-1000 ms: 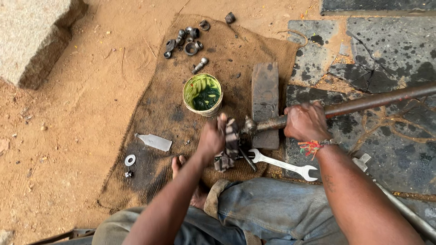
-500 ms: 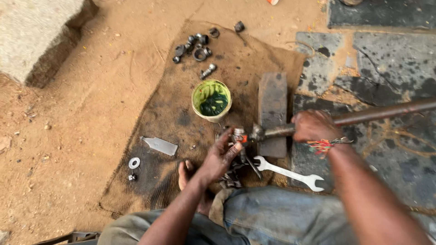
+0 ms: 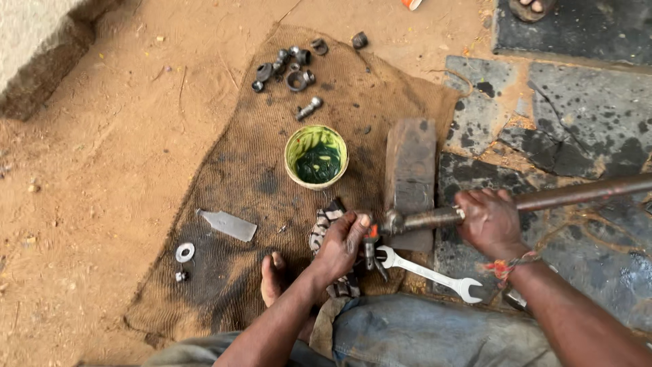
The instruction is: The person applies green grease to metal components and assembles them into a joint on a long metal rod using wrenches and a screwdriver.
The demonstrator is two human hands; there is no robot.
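My right hand (image 3: 489,221) grips a long rusty shaft (image 3: 584,194) that runs off to the right. The shaft's near end (image 3: 394,221) rests against a rusty metal block (image 3: 409,173). My left hand (image 3: 343,246) is closed around a dark metal joint piece with an orange bit (image 3: 370,246) at that end, over a striped rag (image 3: 324,219). A silver open-ended spanner (image 3: 428,272) lies just below the shaft. A yellow tub of green grease (image 3: 316,156) stands above my left hand.
A burlap mat (image 3: 231,177) on sandy ground carries a flat metal blade (image 3: 227,224), a washer (image 3: 184,253), a small nut (image 3: 180,276) and several dark parts (image 3: 285,68). My bare foot (image 3: 272,278) rests on it. Dark slabs (image 3: 577,115) lie right; another person's foot (image 3: 533,7) shows at the top.
My left hand has dropped lower on the joint piece and curled around it. The view has shifted, so the mat and tub sit further right and lower. My right hand keeps its grip.
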